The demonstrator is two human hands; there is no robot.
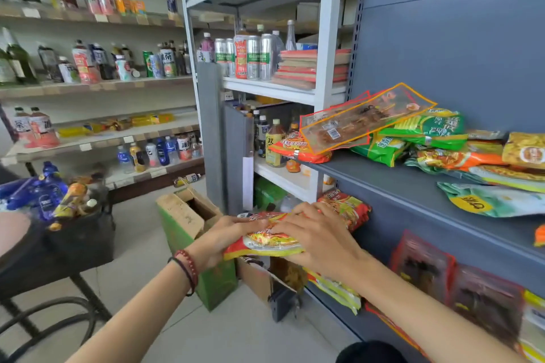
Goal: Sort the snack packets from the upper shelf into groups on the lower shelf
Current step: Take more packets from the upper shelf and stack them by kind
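both hands are clamped on one red-and-yellow packet, held in the air in front of the shelving, below the upper shelf's lip and above the lower shelf. the left hand, with a bead bracelet at the wrist, curls round its near end, and the right hand wraps over the top. the film looks slick and puffed, a soft pillow shape with crimped ends, so it could slide out of a loose grip or crackle and crush if squeezed hard. just behind the right knuckles sits a second red packet; i cannot tell whether it is held or resting. on the lower shelf lie flat yellow-edged packets and stiff dark red pouches leaning upright, which a careless push would likely tip. further up, the upper shelf is smooth grey metal, carrying a loose heap: glossy green bags, an orange-bordered clear pouch perched on top, and a red bag overhanging the end. pulling from underneath could bring that pile sliding off the edge. beyond stand metal cans and rows of bottles.
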